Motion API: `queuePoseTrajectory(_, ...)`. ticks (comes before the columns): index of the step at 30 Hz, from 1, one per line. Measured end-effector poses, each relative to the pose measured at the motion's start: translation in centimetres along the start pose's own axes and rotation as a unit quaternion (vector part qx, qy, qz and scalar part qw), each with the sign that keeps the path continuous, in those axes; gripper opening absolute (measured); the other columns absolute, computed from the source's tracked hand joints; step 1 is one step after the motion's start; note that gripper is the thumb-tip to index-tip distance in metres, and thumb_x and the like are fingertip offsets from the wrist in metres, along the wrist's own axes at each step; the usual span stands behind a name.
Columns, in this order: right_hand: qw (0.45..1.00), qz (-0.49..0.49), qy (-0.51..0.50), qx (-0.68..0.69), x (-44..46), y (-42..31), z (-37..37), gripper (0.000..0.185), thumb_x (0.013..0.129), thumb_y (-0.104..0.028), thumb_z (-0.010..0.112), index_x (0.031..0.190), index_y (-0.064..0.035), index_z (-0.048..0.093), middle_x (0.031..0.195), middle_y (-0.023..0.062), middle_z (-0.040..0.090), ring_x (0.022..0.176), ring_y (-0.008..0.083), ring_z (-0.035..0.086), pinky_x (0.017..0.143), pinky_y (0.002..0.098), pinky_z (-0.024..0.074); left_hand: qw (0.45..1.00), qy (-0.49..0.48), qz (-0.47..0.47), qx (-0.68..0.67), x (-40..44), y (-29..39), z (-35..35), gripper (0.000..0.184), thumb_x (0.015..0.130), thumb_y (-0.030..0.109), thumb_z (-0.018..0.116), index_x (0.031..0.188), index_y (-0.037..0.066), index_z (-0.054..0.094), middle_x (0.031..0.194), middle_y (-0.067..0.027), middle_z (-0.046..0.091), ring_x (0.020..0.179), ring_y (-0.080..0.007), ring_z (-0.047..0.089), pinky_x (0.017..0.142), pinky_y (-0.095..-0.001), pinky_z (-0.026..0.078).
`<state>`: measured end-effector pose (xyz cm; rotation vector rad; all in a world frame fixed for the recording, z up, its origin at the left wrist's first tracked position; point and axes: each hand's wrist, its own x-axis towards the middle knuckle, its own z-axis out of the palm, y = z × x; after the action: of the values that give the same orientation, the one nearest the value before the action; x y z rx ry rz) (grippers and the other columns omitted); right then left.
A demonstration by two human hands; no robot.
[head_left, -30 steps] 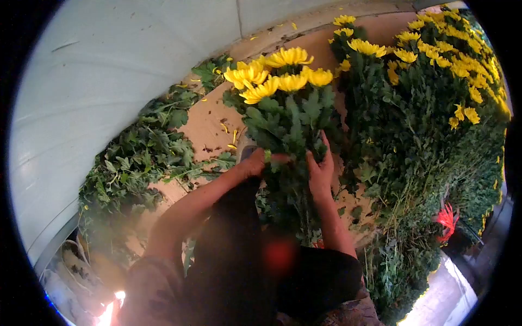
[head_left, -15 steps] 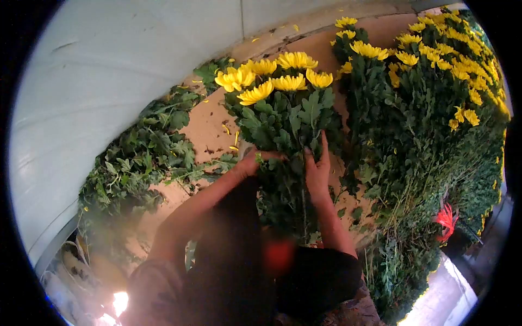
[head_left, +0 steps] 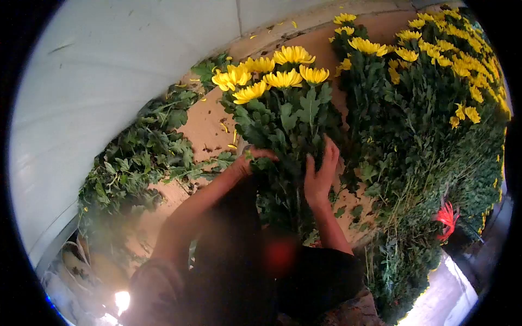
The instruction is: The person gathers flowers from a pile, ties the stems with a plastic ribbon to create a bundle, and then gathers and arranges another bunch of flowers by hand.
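A bunch of yellow chrysanthemums (head_left: 283,80) stands between my hands, its flower heads close together at the top and dark green leaves below. My left hand (head_left: 253,160) is closed around the bunch's left side, its fingertips hidden in the leaves. On the right side, my right hand (head_left: 322,173) cups the stems and leaves, thumb in front and fingers reaching up along the edge. The lower stems run down toward my body and are partly hidden by a dark, blurred shape.
A large pile of yellow chrysanthemums (head_left: 418,108) fills the right side. Stripped leaves (head_left: 147,146) lie at the left on a tan surface (head_left: 204,124), beside a pale sheet wall (head_left: 125,65). Red ties (head_left: 447,221) lie among the right-hand stems.
The bunch has shifted slightly left and upward. My right hand's outstretched index finger has come in beside the other fingers, and the hand has turned slightly. My left hand stays at the bunch.
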<state>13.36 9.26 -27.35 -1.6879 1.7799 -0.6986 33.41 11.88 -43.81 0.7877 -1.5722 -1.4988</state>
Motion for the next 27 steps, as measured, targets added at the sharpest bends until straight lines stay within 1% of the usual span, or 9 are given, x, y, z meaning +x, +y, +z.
queuePoseTrajectory(3, 0.993, -0.082, -0.053, -0.067, -1.2, 0.5, 0.4, 0.051, 0.080, 0.007, 0.053, 0.130, -0.0010, 0.045, 0.129, 0.0184, 0.042, 0.119, 0.0363, 0.041, 0.103, 0.0402, 0.0325, 1.000, -0.007, 0.003, -0.025, -0.3, -0.5, 0.8, 0.028, 0.085, 0.022, 0.063, 0.108, 0.006, 0.064, 0.107, -0.0116, 0.066, 0.101, -0.0240, 0.063, 0.090, -0.0376, 0.047)
queuePoseTrajectory(4, 0.993, -0.083, -0.052, -0.066, -1.4, 0.8, 0.7, 0.051, 0.080, 0.007, 0.053, 0.130, -0.0010, 0.045, 0.129, 0.0184, 0.042, 0.119, 0.0363, 0.041, 0.103, 0.0402, 0.0325, 0.941, 0.046, -0.169, -0.288, 0.4, 0.6, 1.2, 0.030, 0.086, 0.021, 0.062, 0.110, 0.004, 0.063, 0.108, -0.0103, 0.066, 0.100, -0.0236, 0.062, 0.091, -0.0375, 0.047)
queuePoseTrajectory(6, 0.969, -0.189, -0.064, -0.148, -1.7, 1.3, 1.1, 0.048, 0.077, 0.008, 0.055, 0.124, -0.0006, 0.051, 0.125, 0.0172, 0.046, 0.115, 0.0372, 0.043, 0.099, 0.0406, 0.0351, 0.786, 0.095, -0.322, -0.520, 1.6, 3.1, 0.9, 0.031, 0.086, 0.019, 0.062, 0.112, 0.003, 0.063, 0.108, -0.0090, 0.066, 0.100, -0.0231, 0.062, 0.092, -0.0374, 0.047)
queuePoseTrajectory(13, 0.990, -0.070, -0.086, -0.082, -0.6, -0.5, 0.1, 0.044, 0.074, 0.003, 0.059, 0.118, -0.0020, 0.055, 0.116, 0.0152, 0.052, 0.104, 0.0363, 0.048, 0.087, 0.0419, 0.0395, 0.939, 0.062, -0.212, -0.264, 0.2, 2.5, 0.9, 0.029, 0.088, 0.015, 0.060, 0.113, 0.000, 0.062, 0.106, -0.0070, 0.065, 0.097, -0.0167, 0.062, 0.087, -0.0316, 0.049)
queuePoseTrajectory(16, 0.988, -0.081, -0.084, -0.103, 0.3, -0.3, 0.6, 0.045, 0.075, -0.002, 0.062, 0.119, -0.0037, 0.055, 0.106, 0.0141, 0.052, 0.097, 0.0348, 0.049, 0.082, 0.0425, 0.0394, 0.947, 0.061, -0.182, -0.257, -0.4, 2.3, 0.9, 0.026, 0.089, 0.015, 0.060, 0.110, 0.001, 0.063, 0.103, -0.0064, 0.066, 0.093, -0.0152, 0.062, 0.083, -0.0298, 0.051)
queuePoseTrajectory(18, 0.966, -0.196, -0.108, -0.128, -0.6, -0.1, 2.1, 0.048, 0.075, -0.005, 0.065, 0.122, -0.0049, 0.055, 0.099, 0.0138, 0.051, 0.091, 0.0334, 0.049, 0.078, 0.0430, 0.0399, 0.937, 0.073, -0.202, -0.277, -0.6, 2.9, 0.6, 0.026, 0.088, 0.015, 0.060, 0.110, 0.001, 0.063, 0.103, -0.0064, 0.066, 0.093, -0.0152, 0.062, 0.083, -0.0299, 0.051)
queuePoseTrajectory(22, 0.968, -0.183, -0.150, -0.083, -1.1, -2.9, 1.1, 0.049, 0.075, -0.006, 0.065, 0.122, -0.0067, 0.055, 0.104, 0.0151, 0.051, 0.095, 0.0348, 0.050, 0.079, 0.0440, 0.0415, 0.914, 0.107, -0.248, -0.301, -1.7, 3.2, -0.4, 0.026, 0.088, 0.015, 0.060, 0.110, 0.001, 0.063, 0.103, -0.0063, 0.066, 0.093, -0.0154, 0.062, 0.083, -0.0299, 0.051)
queuePoseTrajectory(24, 0.956, -0.189, -0.201, 0.101, -0.5, -2.3, 0.1, 0.050, 0.074, -0.008, 0.067, 0.122, -0.0052, 0.054, 0.112, 0.0167, 0.051, 0.103, 0.0360, 0.049, 0.087, 0.0456, 0.0410, 0.907, 0.122, -0.260, -0.307, -1.8, 3.2, -1.0, 0.026, 0.088, 0.015, 0.060, 0.110, 0.001, 0.063, 0.102, -0.0063, 0.066, 0.093, -0.0154, 0.062, 0.083, -0.0300, 0.051)
queuePoseTrajectory(27, 0.981, -0.160, 0.066, -0.086, 0.8, 0.8, -5.1, 0.050, 0.078, -0.012, 0.069, 0.125, -0.0042, 0.052, 0.121, 0.0177, 0.049, 0.111, 0.0347, 0.048, 0.096, 0.0432, 0.0385, 0.900, 0.143, -0.272, -0.310, -2.2, 3.6, -1.9, 0.026, 0.088, 0.015, 0.060, 0.110, 0.001, 0.063, 0.102, -0.0063, 0.066, 0.093, -0.0155, 0.062, 0.083, -0.0300, 0.051)
